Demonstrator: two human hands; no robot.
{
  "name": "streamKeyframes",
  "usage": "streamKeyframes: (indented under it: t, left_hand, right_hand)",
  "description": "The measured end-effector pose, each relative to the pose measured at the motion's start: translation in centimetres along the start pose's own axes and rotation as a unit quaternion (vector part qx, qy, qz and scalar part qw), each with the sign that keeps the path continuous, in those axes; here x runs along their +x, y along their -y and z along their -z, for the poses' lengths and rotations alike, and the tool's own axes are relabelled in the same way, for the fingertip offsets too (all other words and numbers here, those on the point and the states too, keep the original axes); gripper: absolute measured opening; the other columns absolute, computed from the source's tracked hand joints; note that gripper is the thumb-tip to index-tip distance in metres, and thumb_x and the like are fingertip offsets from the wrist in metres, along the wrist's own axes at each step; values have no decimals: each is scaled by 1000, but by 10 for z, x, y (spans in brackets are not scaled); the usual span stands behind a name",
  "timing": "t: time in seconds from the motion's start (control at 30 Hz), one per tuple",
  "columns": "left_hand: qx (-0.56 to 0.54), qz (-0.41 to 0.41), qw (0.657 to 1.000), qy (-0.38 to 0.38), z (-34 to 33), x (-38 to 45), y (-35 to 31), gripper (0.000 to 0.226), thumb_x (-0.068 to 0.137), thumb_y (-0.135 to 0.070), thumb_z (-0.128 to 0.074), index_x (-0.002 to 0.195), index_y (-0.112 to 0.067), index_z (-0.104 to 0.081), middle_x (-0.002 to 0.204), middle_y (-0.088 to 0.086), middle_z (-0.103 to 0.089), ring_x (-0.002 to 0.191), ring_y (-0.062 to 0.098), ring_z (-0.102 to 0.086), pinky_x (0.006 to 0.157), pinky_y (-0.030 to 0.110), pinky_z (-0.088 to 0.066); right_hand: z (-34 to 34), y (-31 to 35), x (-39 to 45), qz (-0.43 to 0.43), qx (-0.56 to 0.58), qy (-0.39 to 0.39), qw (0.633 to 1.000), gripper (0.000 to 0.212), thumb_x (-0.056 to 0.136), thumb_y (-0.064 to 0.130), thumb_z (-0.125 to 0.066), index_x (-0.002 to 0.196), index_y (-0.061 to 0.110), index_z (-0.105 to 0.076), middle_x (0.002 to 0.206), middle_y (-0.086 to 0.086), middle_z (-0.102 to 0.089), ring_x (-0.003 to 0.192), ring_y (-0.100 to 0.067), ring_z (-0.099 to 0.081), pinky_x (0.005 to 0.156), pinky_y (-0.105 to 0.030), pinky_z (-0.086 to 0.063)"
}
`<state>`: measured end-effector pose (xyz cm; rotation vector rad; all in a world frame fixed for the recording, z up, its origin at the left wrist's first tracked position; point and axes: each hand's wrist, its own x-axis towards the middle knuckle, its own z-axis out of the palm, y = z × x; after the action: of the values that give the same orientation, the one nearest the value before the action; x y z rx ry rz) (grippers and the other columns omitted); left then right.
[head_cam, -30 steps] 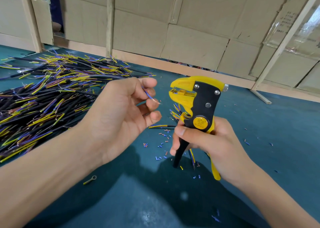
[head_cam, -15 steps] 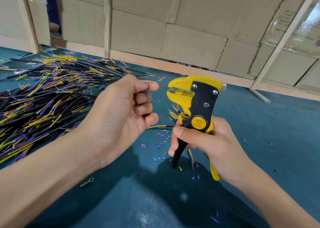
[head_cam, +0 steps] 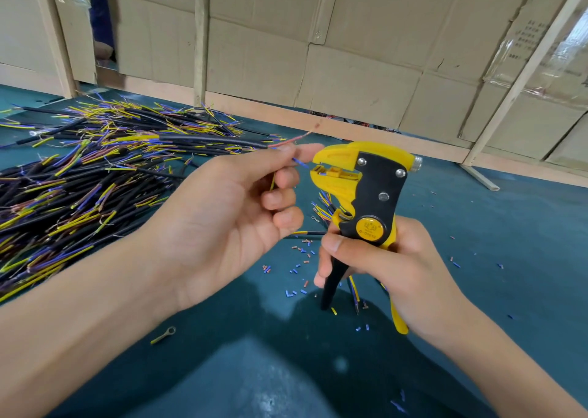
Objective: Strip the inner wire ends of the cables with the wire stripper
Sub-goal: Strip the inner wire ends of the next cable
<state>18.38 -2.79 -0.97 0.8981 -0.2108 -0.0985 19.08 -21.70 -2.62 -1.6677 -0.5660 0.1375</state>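
Left-hand (head_cam: 229,214) grip on blue wire (head_cam: 299,162), beside stripper (head_cam: 366,195)

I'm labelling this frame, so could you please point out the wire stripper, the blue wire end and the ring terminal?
wire stripper (head_cam: 370,227): head view, yellow round pivot badge.
blue wire end (head_cam: 299,162): head view, blue insulation beside the stripper's mouth.
ring terminal (head_cam: 164,335): head view, its shank on the table.

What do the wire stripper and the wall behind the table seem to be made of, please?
The wire stripper looks like moulded plastic, glossy yellow and matt black, with shiny rivets that are probably steel; its handles may hide metal. The wall looks like corrugated cardboard sheets, dull brown with creases and torn edges, framed by pale battens that seem to be bare wood.
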Motion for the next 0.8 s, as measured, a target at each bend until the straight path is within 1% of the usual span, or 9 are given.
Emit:
streamKeyframes:
  t: [0.1,0.17,0.23,0.27,0.33,0.47,0.6,0.7,0.8]
  left_hand:
    - [-73,32,996,34,2,-3,-4,31,92,-21,-61,111,-2,-74,63,-7,-33,51,8,-25,47,22,-32]
    - [-94,45,994,43,5,-5,-7,31,95,-22,-57,110,2,-71,61,-8,-27,49,8,-24,47,22,-32]
    - [-47,51,995,73,9,-6,-7,19,102,-29,-48,97,-12,-42,58,-7,-25,47,8,-26,48,22,-28]
    - [-19,56,995,80,9,-6,-7,28,104,-33,-43,98,-19,-20,56,-7,-24,47,7,-26,49,22,-25]
    - [-14,59,994,92,9,-7,-6,38,104,-36,-40,105,-21,-5,55,-7,-24,45,7,-28,50,22,-23]
    - [-37,69,990,114,1,-9,-6,39,98,-34,-45,105,-25,-8,51,-7,-25,42,6,-30,46,21,-24]
    - [-17,43,998,46,-5,-9,-7,39,81,-27,-62,111,-20,-39,43,-5,-40,35,8,-40,39,21,-35]
    - [13,6,1000,13,-7,-6,-6,52,69,-27,-64,115,-13,-44,43,-3,-48,34,8,-47,38,21,-39]
    - [31,-6,1000,-2,-2,-4,-6,52,68,-26,-64,114,-7,-48,42,-2,-51,34,8,-50,37,20,-41]
  right_hand:
    - [1,-1,1,6,-18,0,1000,20,82,16,-66,70,0,-65,69,-17,-68,69,-38,-68,70,-39,-60]
    - [1,-1,1,11,-24,-2,1000,22,83,16,-66,70,-2,-64,69,-16,-68,69,-38,-68,72,-41,-61]
    - [0,-1,0,16,-26,-4,1000,23,83,16,-66,70,-2,-64,69,-16,-68,70,-39,-68,72,-40,-61]
    - [-1,-1,0,16,-24,-4,1000,23,83,16,-66,70,-3,-64,69,-16,-68,70,-39,-68,72,-38,-60]
    - [-1,-2,0,14,-19,-5,1000,24,83,15,-65,72,-6,-63,69,-17,-68,70,-40,-68,70,-36,-60]
    - [-3,-1,0,22,-46,-9,999,27,85,17,-64,72,-7,-63,69,-15,-70,74,-40,-66,76,-46,-56]
    - [-4,-1,-1,28,-68,-21,997,29,86,20,-64,67,-3,-65,70,-14,-70,76,-43,-63,79,-57,-50]
    - [-5,-2,-1,24,-56,-20,998,31,86,21,-65,67,-3,-65,69,-16,-70,76,-51,-59,77,-67,-46]
    - [-6,-3,0,21,-28,-17,999,27,85,18,-65,68,-3,-65,69,-18,-69,75,-51,-60,79,-67,-49]
